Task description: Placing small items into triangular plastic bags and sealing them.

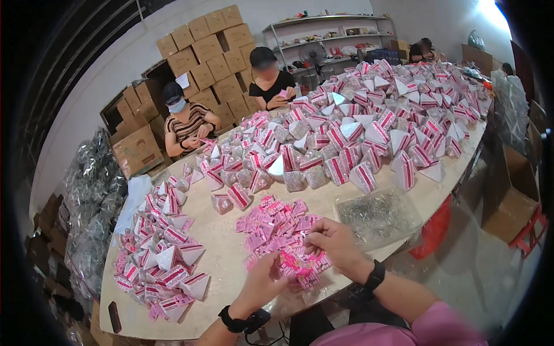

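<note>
My left hand (262, 284) is closed at the near edge of the table, its thumb and fingers at a small bright pink piece (293, 266). Just to the right, my right hand (339, 247) is in a pinch above the same spot; whatever its fingertips hold is too small to make out. Under and beyond both hands spreads a loose pile of small pink printed cards (271, 222). A clear shallow tray (414, 224) with many small metal pieces lies right of the pile, near my right hand.
A large heap of white-and-pink wedge-shaped packs (369, 124) covers the far table (225, 242); a smaller heap (167, 256) lies left. A dark phone-like object (115, 318) is at the left edge. Two people sit across, another farther back. Cartons (216, 69) and a shelf stand behind.
</note>
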{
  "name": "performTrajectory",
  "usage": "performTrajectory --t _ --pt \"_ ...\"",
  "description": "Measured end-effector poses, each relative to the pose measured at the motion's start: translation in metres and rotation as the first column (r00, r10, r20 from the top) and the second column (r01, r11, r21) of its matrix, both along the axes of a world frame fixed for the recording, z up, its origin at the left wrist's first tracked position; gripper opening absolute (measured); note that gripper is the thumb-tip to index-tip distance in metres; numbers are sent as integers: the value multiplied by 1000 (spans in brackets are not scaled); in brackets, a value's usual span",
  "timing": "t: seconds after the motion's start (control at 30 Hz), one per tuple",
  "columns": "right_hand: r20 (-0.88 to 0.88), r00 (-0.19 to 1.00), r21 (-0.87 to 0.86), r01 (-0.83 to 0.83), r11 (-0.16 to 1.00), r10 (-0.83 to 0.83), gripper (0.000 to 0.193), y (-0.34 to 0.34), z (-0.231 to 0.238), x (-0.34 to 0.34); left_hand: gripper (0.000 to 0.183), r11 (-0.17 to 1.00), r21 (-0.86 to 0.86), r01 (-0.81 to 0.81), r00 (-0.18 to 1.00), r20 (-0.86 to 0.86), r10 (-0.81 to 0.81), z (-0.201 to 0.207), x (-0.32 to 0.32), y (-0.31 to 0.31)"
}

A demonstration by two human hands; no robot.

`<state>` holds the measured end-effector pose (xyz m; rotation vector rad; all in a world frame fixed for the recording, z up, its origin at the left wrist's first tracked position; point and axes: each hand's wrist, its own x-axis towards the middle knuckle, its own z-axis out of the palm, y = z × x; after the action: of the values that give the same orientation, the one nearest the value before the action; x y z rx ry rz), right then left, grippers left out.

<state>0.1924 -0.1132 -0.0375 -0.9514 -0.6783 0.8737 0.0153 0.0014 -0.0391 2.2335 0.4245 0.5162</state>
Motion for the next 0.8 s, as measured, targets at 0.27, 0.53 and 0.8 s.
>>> performTrajectory --t 0.27,0.53,0.8 --pt "23 994 -10 -109 994 109 9 12 -8 -11 55 992 123 -3 997 -75 12 5 -2 -12" --pt "-356 893 173 -226 959 275 8 16 -1 -17 55 998 -31 47 960 -275 -54 17 -6 -19" --pt "-209 950 56 -227 972 234 8 14 7 -34 26 959 227 -171 972 201 126 28 -13 -12"
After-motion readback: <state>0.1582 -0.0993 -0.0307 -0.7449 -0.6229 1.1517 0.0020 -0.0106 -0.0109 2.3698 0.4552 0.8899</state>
